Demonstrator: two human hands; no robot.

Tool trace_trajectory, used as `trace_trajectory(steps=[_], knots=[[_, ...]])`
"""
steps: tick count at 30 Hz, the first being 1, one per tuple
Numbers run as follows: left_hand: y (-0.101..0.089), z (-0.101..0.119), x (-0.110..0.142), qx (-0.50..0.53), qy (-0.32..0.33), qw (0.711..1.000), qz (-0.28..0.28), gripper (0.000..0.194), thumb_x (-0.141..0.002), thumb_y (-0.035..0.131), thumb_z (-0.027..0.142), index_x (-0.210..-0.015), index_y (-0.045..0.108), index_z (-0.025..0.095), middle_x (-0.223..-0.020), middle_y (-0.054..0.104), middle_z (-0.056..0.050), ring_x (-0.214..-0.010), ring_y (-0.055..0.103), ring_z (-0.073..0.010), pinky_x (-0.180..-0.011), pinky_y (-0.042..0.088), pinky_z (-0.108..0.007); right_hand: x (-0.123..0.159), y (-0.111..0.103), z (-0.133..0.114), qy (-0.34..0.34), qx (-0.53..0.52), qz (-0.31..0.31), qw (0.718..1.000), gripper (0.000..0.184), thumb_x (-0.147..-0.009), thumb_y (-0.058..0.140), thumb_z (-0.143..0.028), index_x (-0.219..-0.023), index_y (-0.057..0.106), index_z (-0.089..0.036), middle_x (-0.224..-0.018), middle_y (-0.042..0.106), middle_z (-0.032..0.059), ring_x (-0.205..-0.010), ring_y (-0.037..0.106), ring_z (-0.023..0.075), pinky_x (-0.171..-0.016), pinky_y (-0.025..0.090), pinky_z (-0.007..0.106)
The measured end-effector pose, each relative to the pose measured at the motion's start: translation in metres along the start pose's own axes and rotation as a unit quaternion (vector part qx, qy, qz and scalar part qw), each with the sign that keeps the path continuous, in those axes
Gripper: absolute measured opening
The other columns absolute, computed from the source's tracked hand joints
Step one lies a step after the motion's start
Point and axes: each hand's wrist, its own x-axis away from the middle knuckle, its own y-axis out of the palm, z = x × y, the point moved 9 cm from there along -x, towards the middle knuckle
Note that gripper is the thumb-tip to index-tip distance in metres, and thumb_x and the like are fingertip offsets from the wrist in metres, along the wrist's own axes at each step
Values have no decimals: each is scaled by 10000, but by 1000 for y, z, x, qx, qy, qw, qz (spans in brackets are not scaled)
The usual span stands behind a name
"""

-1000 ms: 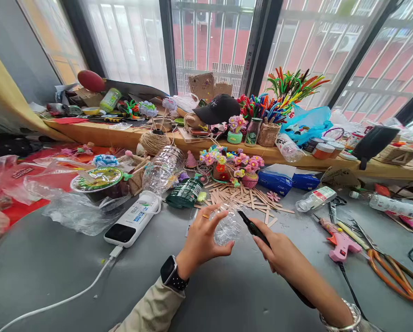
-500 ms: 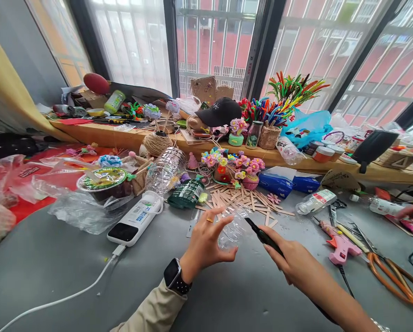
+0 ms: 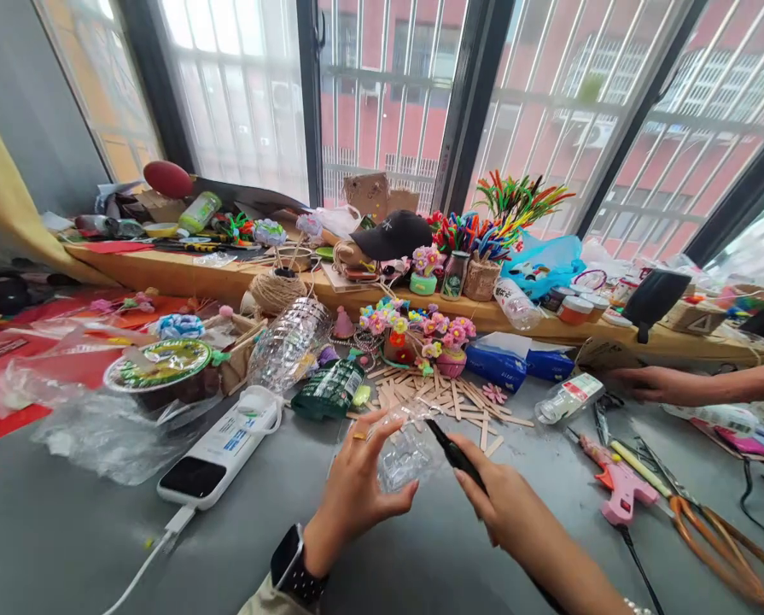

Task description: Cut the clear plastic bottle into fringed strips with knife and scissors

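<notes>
My left hand (image 3: 354, 483), with a ring and a watch, is curled round a clear plastic bottle piece (image 3: 404, 459), thumb on the near side. The piece stands tilted above the grey table (image 3: 241, 555). In my right hand (image 3: 506, 500) is a black utility knife (image 3: 459, 459), its tip pointing up and left. That tip is at the bottle piece's upper right rim; whether it cuts into the plastic I cannot tell. Just behind lie scattered wooden craft sticks (image 3: 449, 400).
To the right lie a pink glue gun (image 3: 620, 483), orange-handled scissors (image 3: 708, 534) and a clear bottle (image 3: 570, 399). Another person's hand (image 3: 667, 384) reaches in there. On the left are a white power bank (image 3: 221, 453) with its cable and a lidded tub (image 3: 159, 376).
The camera view has shifted, so the table things sit lower and further left. The knife tip is nearer the bottle piece's rim. The other person's hand has reached further in from the right.
</notes>
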Motion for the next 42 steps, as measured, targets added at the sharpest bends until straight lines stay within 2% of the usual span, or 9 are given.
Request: trace_trajectory(steps=[3, 7, 9, 11, 16, 23, 33, 39, 42], knots=[[-1, -8, 1, -10, -1, 1000, 14, 614, -602, 630, 265, -1166, 390, 231, -1192, 432, -106, -1099, 450, -266, -886, 425, -430, -7, 3, -2, -6, -1, 9, 1000, 479, -830, 296, -270, -1300, 370, -216, -844, 674, 64, -362, 520, 104, -433, 406, 217], [-2, -7, -1, -44, 33, 998, 27, 618, -591, 632, 263, -1164, 403, 237, -1212, 422, -107, -1092, 454, -276, -875, 434, -438, -10, 6, 2, -6, 10, 23, 1000, 469, -835, 300, -279, -1297, 377, -247, -783, 677, 34, -444, 568, 126, -512, 440, 224], [-2, -6, -2, -53, 40, 997, 31, 608, -595, 630, 267, -1160, 407, 232, -1210, 424, -109, -1093, 452, -278, -875, 433, -439, -9, 5, 2, -13, 7, 49, 999, 458, -838, 302, -277, -1286, 394, -253, -812, 676, 33, -560, 611, 145, -582, 452, 231], [-2, -7, -4, -56, 36, 997, 32, 595, -608, 624, 274, -1159, 405, 228, -1204, 427, -111, -1093, 452, -276, -873, 434, -439, -8, 4, 0, -18, 0, 61, 998, 452, -842, 299, -274, -1282, 400, -250, -851, 674, 38, -571, 611, 143, -600, 453, 237], [-3, -8, -5, -50, 26, 998, 31, 585, -613, 621, 280, -1154, 406, 231, -1194, 440, -109, -1085, 460, -273, -871, 433, -437, -8, 6, -2, -3, -21, 37, 999, 460, -849, 290, -283, -1300, 371, -242, -656, 652, -1, -369, 517, 109, -503, 439, 227], [-3, -8, -4, -34, 23, 999, 29, 587, -610, 626, 284, -1155, 414, 233, -1213, 433, -109, -1108, 445, -277, -893, 416, -442, -8, 4, -2, -13, -26, 40, 999, 453, -853, 286, -294, -1293, 374, -232, -637, 639, -3, -374, 533, 116, -484, 438, 221], [-4, -7, -1, -18, 14, 999, 28, 578, -622, 624, 277, -1157, 410, 227, -1223, 424, -116, -1127, 428, -275, -908, 394, -454, -7, 7, -2, -12, -30, 39, 999, 460, -852, 280, -319, -1294, 372, -231, -485, 552, -46, -359, 517, 131, -504, 443, 240], [-8, -7, -1, -17, 15, 999, 43, 578, -606, 629, 263, -1146, 427, 224, -1204, 451, -114, -1102, 456, -276, -887, 421, -447, -7, 4, -7, -19, -22, 42, 999, 457, -852, 284, -311, -1294, 373, -243, -612, 628, -13, -394, 544, 126, -524, 447, 240], [-7, -5, -1, -20, 23, 999, 38, 591, -594, 638, 271, -1147, 435, 237, -1213, 445, -110, -1095, 459, -278, -884, 424, -448, -5, 1, -5, -21, -2, 49, 999, 446, -843, 299, -295, -1275, 404, -258, -737, 667, 19, -490, 598, 143, -552, 452, 245]])
